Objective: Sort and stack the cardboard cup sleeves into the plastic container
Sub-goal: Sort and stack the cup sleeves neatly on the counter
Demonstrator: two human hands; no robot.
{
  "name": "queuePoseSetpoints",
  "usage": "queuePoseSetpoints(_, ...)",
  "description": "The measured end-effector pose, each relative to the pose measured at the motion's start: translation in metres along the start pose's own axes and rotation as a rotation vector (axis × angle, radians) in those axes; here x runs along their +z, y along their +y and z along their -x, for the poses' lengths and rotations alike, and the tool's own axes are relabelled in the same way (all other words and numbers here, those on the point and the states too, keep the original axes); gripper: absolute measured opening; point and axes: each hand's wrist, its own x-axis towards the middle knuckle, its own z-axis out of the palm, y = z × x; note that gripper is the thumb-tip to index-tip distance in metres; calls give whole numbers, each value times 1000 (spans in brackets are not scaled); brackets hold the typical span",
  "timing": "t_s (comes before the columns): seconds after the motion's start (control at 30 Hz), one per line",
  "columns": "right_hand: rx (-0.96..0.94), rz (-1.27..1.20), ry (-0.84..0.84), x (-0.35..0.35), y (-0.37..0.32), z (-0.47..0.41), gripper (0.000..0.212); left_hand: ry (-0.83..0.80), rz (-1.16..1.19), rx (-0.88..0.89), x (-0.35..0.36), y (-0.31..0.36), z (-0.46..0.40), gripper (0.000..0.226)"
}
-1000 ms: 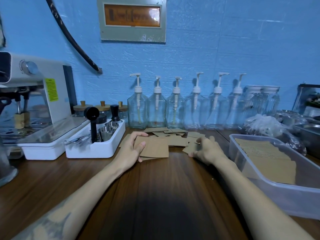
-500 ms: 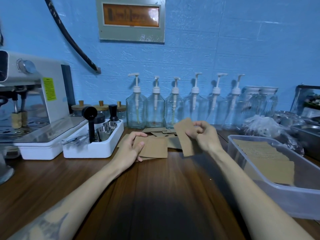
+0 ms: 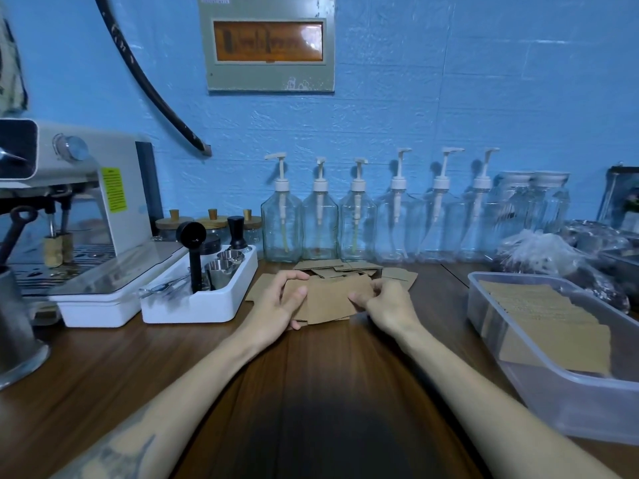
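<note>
Cardboard sleeves (image 3: 330, 300) sit stacked on the wooden counter (image 3: 311, 375), left hand (image 3: 276, 304) and right hand (image 3: 387, 304) pinching opposite ends; plastic container (image 3: 553, 392), apparently part-filled, stands rightward.

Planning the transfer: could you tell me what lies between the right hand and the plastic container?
Only bare wooden counter between right hand and plastic container, in the head view.

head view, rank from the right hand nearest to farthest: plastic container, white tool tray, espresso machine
From the right hand:
1. plastic container, to its right
2. white tool tray, left, past the left hand
3. espresso machine, far left
</note>
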Motion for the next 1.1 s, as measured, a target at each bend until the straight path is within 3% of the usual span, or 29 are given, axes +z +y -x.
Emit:
queuePoseSetpoints(0.17, -93, 292, -9, 7, -1, 2, 52, -14, -160, 102, -1, -5, 1, 39)
queuePoseSetpoints(0.27, -177, 229, -54, 7, 1, -1, 35, 6, -186, 141, -2, -5, 0, 38)
queuePoseSetpoints(0.3, -203, 179, -80, 6, 2, -2, 39, 12, -183, 149, -1, -4, 1, 38)
queuePoseSetpoints(0.37, -265, 65, -147, 6, 2, -1, 73, 16, -172, 154, -1, -3, 0, 36)
queuePoseSetpoints(0.4, -307, 39, -177, 7, 3, -1, 80, 16, -172, 148, -1, -3, 0, 34)
queuePoseSetpoints(0.5, -414, 26, -207, 14, 6, -4, 72, 17, -169, 116, -1, -2, -1, 28)
queuePoseSetpoints(0.7, -389, 57, -138, 21, 4, -8, 47, -75, -183, 49, 0, -3, 2, 30)
queuePoseSetpoints(0.87, -430, 17, -159, 23, 4, -7, 38, -1, -168, 55, -5, -2, -1, 33)
queuePoseSetpoints(1.1, -436, -13, -198, 19, 8, -12, 62, 104, -64, 52, -12, 0, -5, 24)
